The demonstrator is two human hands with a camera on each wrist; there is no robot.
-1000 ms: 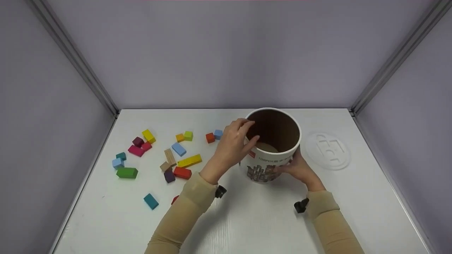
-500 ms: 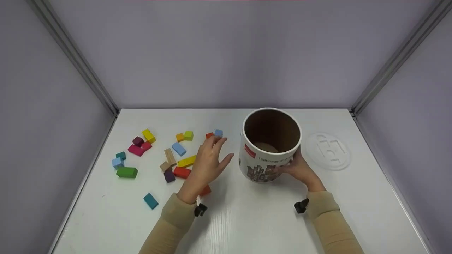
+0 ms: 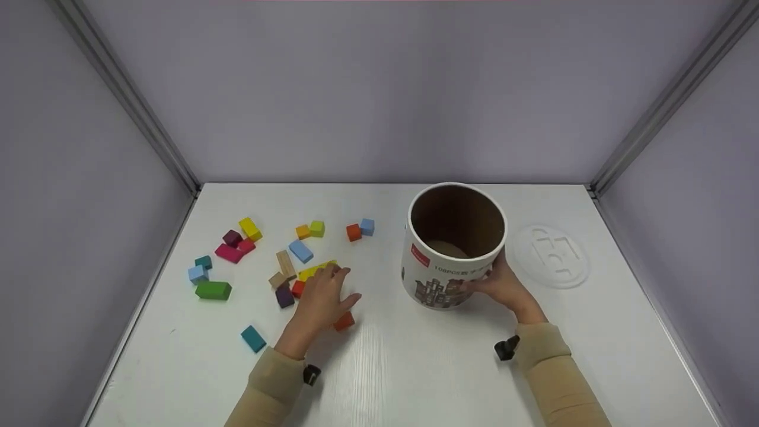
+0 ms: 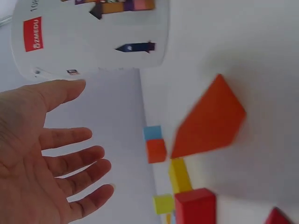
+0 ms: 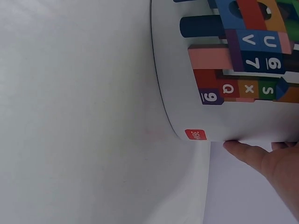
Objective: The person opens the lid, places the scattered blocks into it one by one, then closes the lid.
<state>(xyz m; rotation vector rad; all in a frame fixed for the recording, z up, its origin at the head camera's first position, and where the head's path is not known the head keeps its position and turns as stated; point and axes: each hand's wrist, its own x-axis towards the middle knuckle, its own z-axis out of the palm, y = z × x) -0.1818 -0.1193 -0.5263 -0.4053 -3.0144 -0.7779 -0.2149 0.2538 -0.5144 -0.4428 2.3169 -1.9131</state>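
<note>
My right hand point(image 3: 504, 287) holds the lower right side of a white round cardboard bucket point(image 3: 436, 267), thumb on its printed front and other fingers mostly hidden behind it. Upright and uncovered, the bucket shows its brown inside. My left hand point(image 3: 323, 296) hovers over the blocks, nearest a yellow block point(image 3: 308, 273), a red block point(image 3: 297, 289) partly covered by the hand, and an orange-red block point(image 3: 344, 321). In the left wrist view, the fingers point(image 4: 77, 156) are spread with nothing between them, apart from the orange-red block point(image 4: 210, 121).
A clear round lid point(image 3: 551, 255) lies right of the bucket. Several coloured blocks are scattered on the left half of the white table point(image 3: 403, 367), among them a green block point(image 3: 213, 290) and a teal block point(image 3: 254, 338). Grey panels point(image 3: 379, 89) enclose the back and sides.
My left hand has come away from the bucket's rim, moving left and toward me over the blocks. The right hand keeps its hold, and the bucket stays about where it was.
</note>
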